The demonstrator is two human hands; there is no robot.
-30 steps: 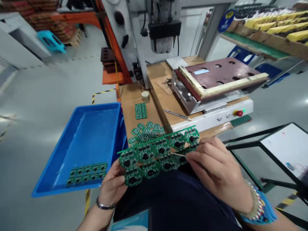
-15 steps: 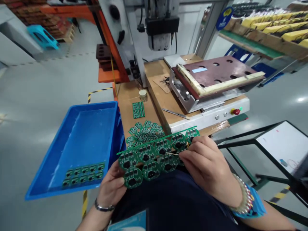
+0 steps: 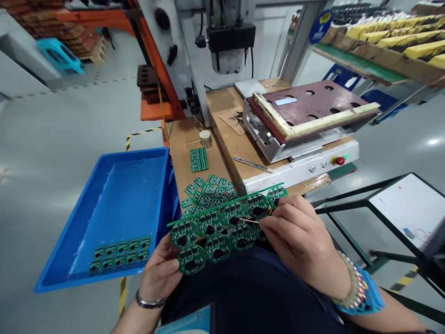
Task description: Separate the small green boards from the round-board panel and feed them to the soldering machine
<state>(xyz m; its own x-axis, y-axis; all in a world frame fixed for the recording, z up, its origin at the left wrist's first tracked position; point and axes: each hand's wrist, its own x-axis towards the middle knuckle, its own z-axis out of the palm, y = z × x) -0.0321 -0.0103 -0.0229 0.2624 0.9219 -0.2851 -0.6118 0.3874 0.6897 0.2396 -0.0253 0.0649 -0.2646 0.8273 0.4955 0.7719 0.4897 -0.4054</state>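
Note:
A green panel of round circuit boards (image 3: 218,246) in two rows, each with a black blob, is held up in front of my body. My left hand (image 3: 162,266) grips its left end, thumb on the lower left board. My right hand (image 3: 295,232) is closed in a pinch on a thin pale stick (image 3: 249,221). The stick's tip is at the black blob of a middle board in the upper row. My right fingers are also close to the panel's right end; whether they touch it is unclear.
Loose round boards (image 3: 212,192) lie piled behind the panel, near a rectangular board (image 3: 199,160) and a small jar (image 3: 205,138). A blue tray (image 3: 128,185) holding another panel is at left. A machine with a brown plate (image 3: 313,104) stands at right.
The view has shifted slightly. Both hands keep their holds on the panel and the stick, with the stick's tip still at the same board.

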